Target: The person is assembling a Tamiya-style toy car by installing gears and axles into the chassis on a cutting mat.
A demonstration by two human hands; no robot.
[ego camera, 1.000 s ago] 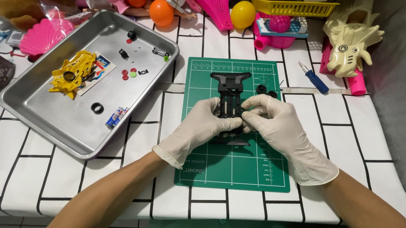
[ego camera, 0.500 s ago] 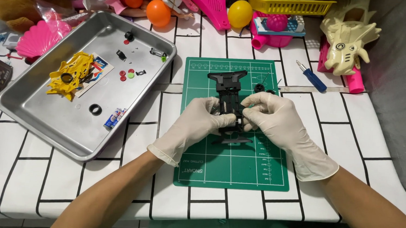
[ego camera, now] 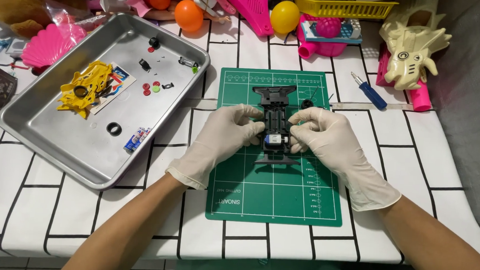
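A black toy car chassis [ego camera: 275, 106] lies lengthwise on a green cutting mat [ego camera: 272, 191]. Both my hands wear white gloves. My left hand [ego camera: 223, 139] grips the chassis from its left side, thumb and fingers pinched on its edge. My right hand [ego camera: 327, 139] holds the right side, fingertips at a small silver and blue motor [ego camera: 274, 139] seated near the chassis's rear. A small black ring-shaped part [ego camera: 307, 104] lies on the mat just above my right hand.
A metal tray [ego camera: 53, 141] at left holds a yellow plastic part [ego camera: 83, 91], a sticker sheet, a black tyre [ego camera: 114, 128] and several small parts. A blue-handled screwdriver [ego camera: 368, 91] lies right of the mat. Toys, coloured balls and a yellow basket crowd the table's far edge.
The view has shifted slightly. My hands stay on the chassis; the fingers have parted a little, and the silver motor now shows between them.
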